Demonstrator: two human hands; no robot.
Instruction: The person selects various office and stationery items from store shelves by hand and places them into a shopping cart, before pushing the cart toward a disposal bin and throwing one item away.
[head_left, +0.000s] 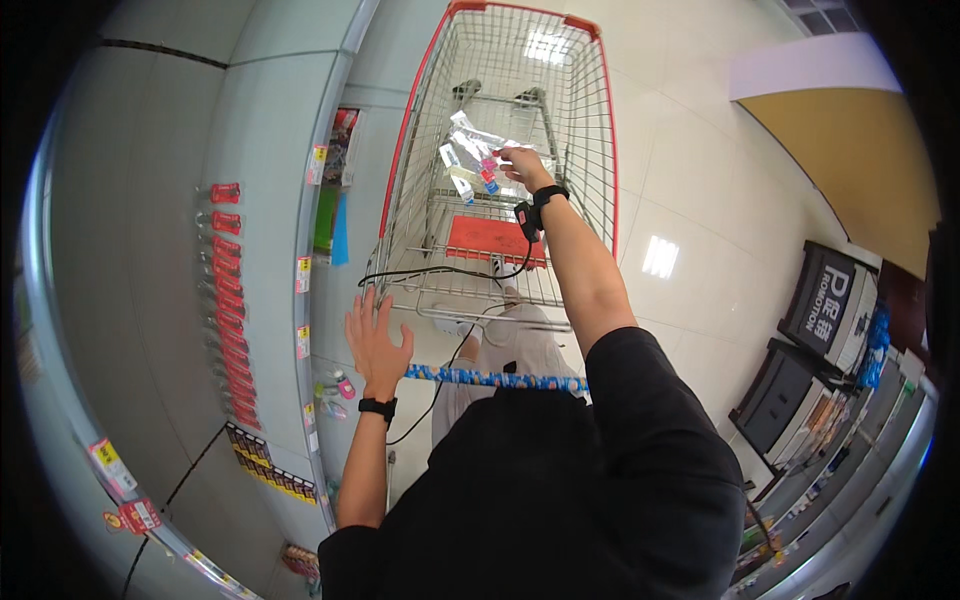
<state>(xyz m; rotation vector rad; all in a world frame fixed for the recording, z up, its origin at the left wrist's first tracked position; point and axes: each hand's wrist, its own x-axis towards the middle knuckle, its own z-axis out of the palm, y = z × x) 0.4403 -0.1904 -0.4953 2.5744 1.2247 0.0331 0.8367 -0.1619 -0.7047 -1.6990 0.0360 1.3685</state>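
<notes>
My right hand (pixel 522 166) reaches into the wire shopping cart (pixel 610 130) with loosely bent, separated fingers, just over or touching a pile of clear, white, pink and blue packages (pixel 465 158); exact contact is unclear. A black strapped device with a cable is on that wrist. My left hand (pixel 378 345) is open, fingers spread, just outside the cart's near left corner, beside the shelving edge. A red panel (pixel 470 232) sits in the cart's near part. A patterned blue strip (pixel 460 376) lies across my front.
Grey shelving (pixel 270 120) on my left holds a row of red packages (pixel 228 270) and small bottles (pixel 342 383). On the right stand dark promotion bins (pixel 810 310) and shelves with goods. Tiled floor (pixel 680 180) runs beside and beyond the cart. A black cable crosses the cart's near end.
</notes>
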